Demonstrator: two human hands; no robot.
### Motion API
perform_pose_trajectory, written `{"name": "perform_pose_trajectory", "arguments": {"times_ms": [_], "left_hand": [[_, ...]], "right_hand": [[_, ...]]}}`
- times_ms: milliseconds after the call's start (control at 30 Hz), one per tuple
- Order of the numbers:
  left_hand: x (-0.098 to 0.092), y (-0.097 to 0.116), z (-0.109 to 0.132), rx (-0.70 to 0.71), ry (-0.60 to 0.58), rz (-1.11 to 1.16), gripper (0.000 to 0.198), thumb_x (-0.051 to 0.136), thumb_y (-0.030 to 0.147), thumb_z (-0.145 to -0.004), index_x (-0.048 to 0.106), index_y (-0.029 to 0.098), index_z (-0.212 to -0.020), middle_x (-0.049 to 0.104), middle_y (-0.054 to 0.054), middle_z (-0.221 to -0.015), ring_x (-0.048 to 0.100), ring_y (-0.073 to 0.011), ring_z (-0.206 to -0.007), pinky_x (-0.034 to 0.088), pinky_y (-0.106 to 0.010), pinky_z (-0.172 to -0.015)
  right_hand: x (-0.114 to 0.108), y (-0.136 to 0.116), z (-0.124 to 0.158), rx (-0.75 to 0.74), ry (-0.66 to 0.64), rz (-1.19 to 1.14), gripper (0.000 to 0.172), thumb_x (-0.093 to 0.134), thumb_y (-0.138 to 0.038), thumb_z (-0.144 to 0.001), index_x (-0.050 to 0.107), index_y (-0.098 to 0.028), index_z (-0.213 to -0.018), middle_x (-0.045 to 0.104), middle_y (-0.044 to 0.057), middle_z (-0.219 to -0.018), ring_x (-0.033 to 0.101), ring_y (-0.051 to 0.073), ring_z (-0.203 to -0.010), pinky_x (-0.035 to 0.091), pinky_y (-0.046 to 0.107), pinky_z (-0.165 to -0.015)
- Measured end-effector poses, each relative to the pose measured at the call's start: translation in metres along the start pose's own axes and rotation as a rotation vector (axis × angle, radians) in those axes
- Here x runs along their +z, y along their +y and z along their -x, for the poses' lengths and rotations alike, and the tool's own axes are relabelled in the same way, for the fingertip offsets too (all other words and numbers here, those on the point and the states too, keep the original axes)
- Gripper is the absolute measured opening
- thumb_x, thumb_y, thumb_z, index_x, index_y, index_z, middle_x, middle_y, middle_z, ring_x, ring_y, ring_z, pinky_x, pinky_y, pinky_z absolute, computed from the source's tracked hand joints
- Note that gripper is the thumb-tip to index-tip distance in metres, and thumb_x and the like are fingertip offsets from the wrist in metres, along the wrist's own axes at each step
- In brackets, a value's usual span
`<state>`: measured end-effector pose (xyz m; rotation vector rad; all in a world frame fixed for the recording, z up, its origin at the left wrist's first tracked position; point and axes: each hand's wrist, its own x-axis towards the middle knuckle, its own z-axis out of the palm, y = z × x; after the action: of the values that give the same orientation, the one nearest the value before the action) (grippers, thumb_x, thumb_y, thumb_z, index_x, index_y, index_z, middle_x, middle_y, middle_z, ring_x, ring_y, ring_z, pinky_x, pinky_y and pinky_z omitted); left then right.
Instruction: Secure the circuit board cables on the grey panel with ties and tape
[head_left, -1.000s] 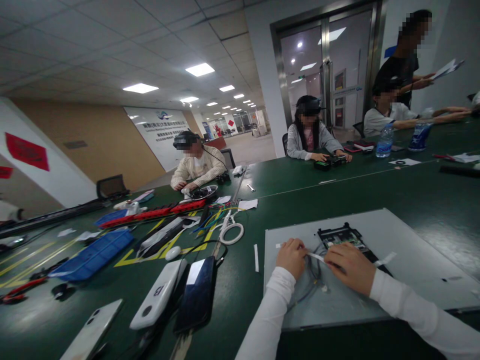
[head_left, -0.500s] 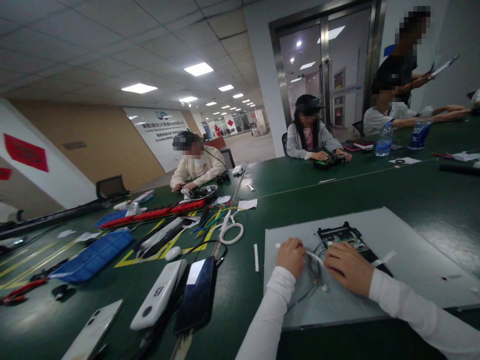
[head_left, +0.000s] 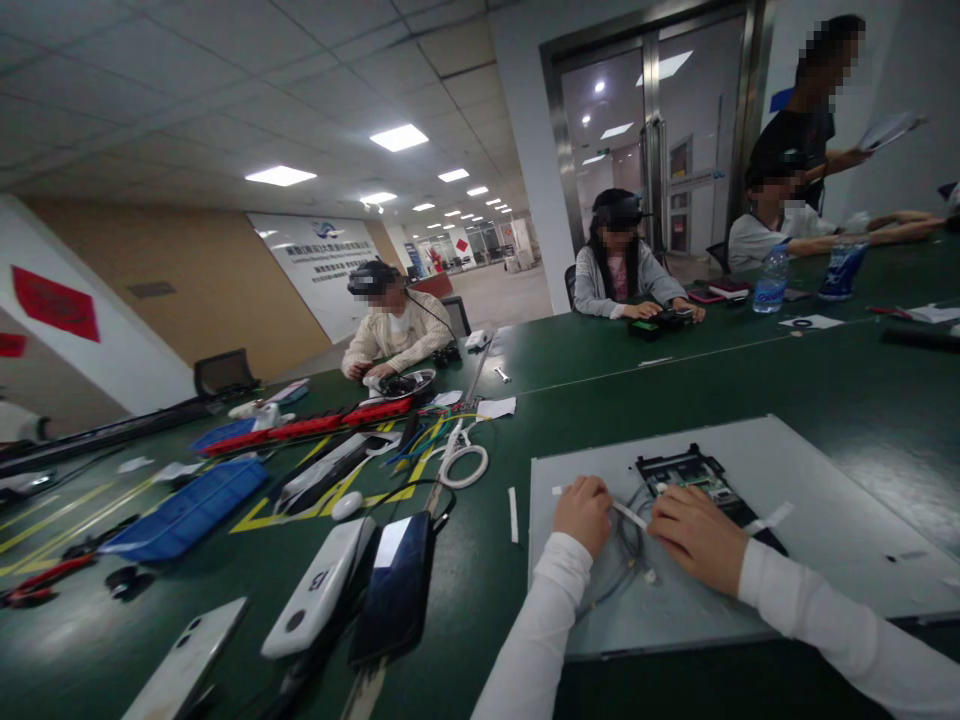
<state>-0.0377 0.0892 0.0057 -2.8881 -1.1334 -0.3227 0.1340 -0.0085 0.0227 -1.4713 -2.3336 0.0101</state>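
A flat grey metal panel (head_left: 840,520) lies on the green table under both hands. My left hand (head_left: 583,512) is closed, pinching one end of a narrow white strip (head_left: 628,516) near the panel's left side. The other end is between the closed fingers of my right hand (head_left: 696,535). Stretched between them, the strip passes over a bundle of thin grey cables (head_left: 636,548), which lies loosely coiled on the panel. Just beyond my right hand is a green circuit board (head_left: 694,466) in a black frame, partly covered by that hand. My fingertips are partly hidden.
Left of the panel lie another white strip (head_left: 513,515), a dark phone (head_left: 394,600), a white power bank (head_left: 319,585) and a white phone (head_left: 187,655). Further left is a blue tray (head_left: 187,510). Several people sit or stand across the table, near a water bottle (head_left: 770,280).
The white strip between my hands, curved before, is now straighter. My hands have hardly moved. At the far right, the standing person's papers have shifted.
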Motion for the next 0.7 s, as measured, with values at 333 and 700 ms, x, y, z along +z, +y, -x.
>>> {"name": "perform_pose_trajectory", "arguments": {"times_ms": [333,700], "left_hand": [[-0.0016,0.0013,0.0004,-0.009,-0.015,-0.002,0.019,0.046,0.011,-0.075,0.063,0.017,-0.080,0.055,-0.004,-0.092,0.045,-0.0168,-0.089,0.038,-0.029,-0.075],[-0.0032,0.0028,-0.0002,-0.023,-0.024,0.004,0.019,0.045,0.011,-0.076,0.063,0.017,-0.079,0.055,-0.004,-0.093,0.045,-0.0170,-0.089,0.038,-0.029,-0.076]], "right_hand": [[0.0026,-0.0010,-0.0008,0.009,0.002,0.022,0.017,0.044,-0.015,-0.081,0.060,-0.021,-0.080,0.054,0.003,-0.082,0.040,0.018,-0.088,0.029,0.033,-0.077],[-0.0056,0.0004,0.0007,-0.026,-0.056,-0.013,0.017,0.046,-0.010,-0.074,0.060,-0.019,-0.076,0.053,0.002,-0.079,0.040,0.018,-0.088,0.029,0.032,-0.077]]}}
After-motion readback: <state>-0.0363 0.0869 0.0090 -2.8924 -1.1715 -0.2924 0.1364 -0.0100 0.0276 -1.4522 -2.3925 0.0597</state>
